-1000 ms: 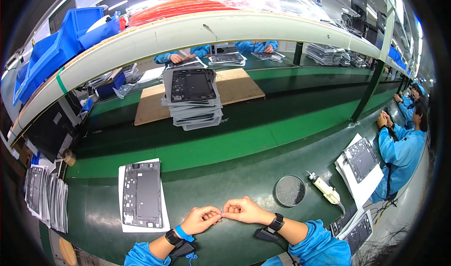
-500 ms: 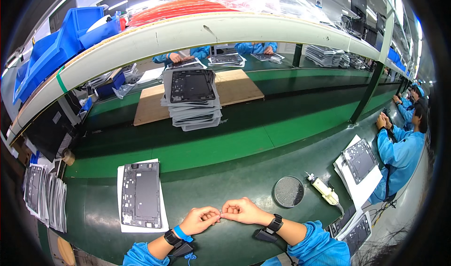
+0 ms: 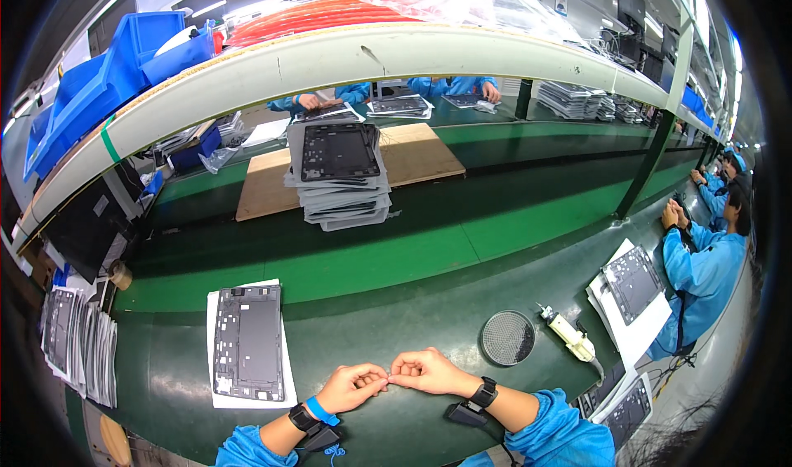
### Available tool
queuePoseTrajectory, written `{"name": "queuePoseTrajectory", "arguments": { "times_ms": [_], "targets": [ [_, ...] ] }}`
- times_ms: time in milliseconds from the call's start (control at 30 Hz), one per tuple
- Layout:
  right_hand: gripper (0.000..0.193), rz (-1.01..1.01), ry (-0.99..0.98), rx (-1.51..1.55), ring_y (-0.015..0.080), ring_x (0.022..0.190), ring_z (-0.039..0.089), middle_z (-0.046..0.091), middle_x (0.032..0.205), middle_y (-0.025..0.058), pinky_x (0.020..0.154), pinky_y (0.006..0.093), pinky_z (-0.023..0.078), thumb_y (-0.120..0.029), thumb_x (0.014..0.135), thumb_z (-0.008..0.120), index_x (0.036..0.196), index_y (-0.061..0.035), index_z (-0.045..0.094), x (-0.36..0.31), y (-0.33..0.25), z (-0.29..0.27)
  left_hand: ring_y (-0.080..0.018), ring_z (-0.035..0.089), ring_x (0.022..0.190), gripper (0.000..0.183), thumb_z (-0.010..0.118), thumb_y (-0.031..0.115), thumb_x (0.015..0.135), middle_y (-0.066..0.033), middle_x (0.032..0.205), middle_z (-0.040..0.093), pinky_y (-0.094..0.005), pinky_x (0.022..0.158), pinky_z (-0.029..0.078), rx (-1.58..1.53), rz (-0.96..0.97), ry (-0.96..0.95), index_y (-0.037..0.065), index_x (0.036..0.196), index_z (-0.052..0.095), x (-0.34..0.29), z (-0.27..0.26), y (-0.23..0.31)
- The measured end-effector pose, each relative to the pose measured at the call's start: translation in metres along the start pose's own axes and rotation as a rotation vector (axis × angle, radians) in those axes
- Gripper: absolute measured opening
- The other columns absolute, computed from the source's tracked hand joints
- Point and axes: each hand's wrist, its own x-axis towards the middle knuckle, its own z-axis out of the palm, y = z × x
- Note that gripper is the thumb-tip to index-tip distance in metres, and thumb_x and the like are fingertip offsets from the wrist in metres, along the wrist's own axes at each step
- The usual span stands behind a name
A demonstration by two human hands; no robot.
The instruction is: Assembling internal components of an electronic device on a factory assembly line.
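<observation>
My left hand (image 3: 355, 386) and my right hand (image 3: 427, 372) meet fingertip to fingertip above the green bench near its front edge. Both are closed in a pinch; whatever sits between the fingertips, if anything, is too small to make out. To the left of my hands a dark tablet housing (image 3: 247, 343) lies on a white sheet (image 3: 288, 384). Beyond my right hand stands a round dish (image 3: 507, 337) with small dark pieces gathered at its right side. Just right of the dish rests a cream-coloured electric screwdriver (image 3: 571, 337).
Stacked housings with sheets (image 3: 91, 351) stand at the far left. Another stack (image 3: 342, 191) sits on a wooden board (image 3: 421, 155) across the green strip. A shelf edge (image 3: 396, 50) spans above. More housings (image 3: 634, 281) lie at right, beside a co-worker in blue (image 3: 701, 261).
My hands stay in nearly the same place, fingertips together. Across the bench, a co-worker's hand has shifted slightly to the right.
</observation>
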Motion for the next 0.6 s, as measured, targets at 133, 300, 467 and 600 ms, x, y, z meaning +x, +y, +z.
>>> {"name": "queuePoseTrajectory", "arguments": {
  "times_ms": [133,300,467,600],
  "targets": [
    [0.013,-0.005,-0.005,0.005,0.0027,0.051,0.049,0.058,0.057,-0.0029,0.049,0.0217,0.039,-0.018,0.087,0.071,0.088,-0.0059,0.066,0.0003,0.0029,0.0003,-0.0047,0.063,0.071,0.014,0.065,0.012,0.093,-0.0024,0.085,0.072,-0.0197,0.062,0.050,-0.010,-0.009,-0.002,0.002,0.102,0.067,0.0000,0.0002,0.0000],
    [0.013,-0.004,-0.007,0.004,0.0028,0.052,0.049,0.058,0.058,-0.0028,0.049,0.0219,0.038,-0.018,0.087,0.071,0.088,-0.0058,0.066,0.0000,0.0010,-0.0006,-0.0043,0.063,0.071,0.014,0.065,0.011,0.093,-0.0026,0.086,0.072,-0.0195,0.062,0.050,-0.012,-0.013,-0.007,0.002,0.103,0.067,0.0002,-0.0001,0.0015],
    [0.014,-0.001,-0.012,0.013,0.0029,0.052,0.048,0.058,0.058,-0.0027,0.049,0.0219,0.038,-0.018,0.087,0.072,0.088,-0.0056,0.065,0.0000,0.0026,0.0003,-0.0043,0.063,0.071,0.014,0.065,0.011,0.093,-0.0029,0.086,0.072,-0.0195,0.063,0.050,-0.008,-0.016,-0.008,0.002,0.103,0.067,-0.0005,-0.0002,0.0000],
    [0.014,-0.005,-0.008,0.008,0.0030,0.052,0.048,0.058,0.058,-0.0027,0.049,0.0218,0.038,-0.018,0.088,0.071,0.088,-0.0057,0.065,0.0003,0.0017,0.0000,-0.0038,0.062,0.069,0.014,0.066,0.011,0.092,-0.0030,0.084,0.072,-0.0195,0.061,0.050,-0.025,0.000,0.005,0.002,0.103,0.067,0.0005,0.0007,0.0002]
  ]
}}
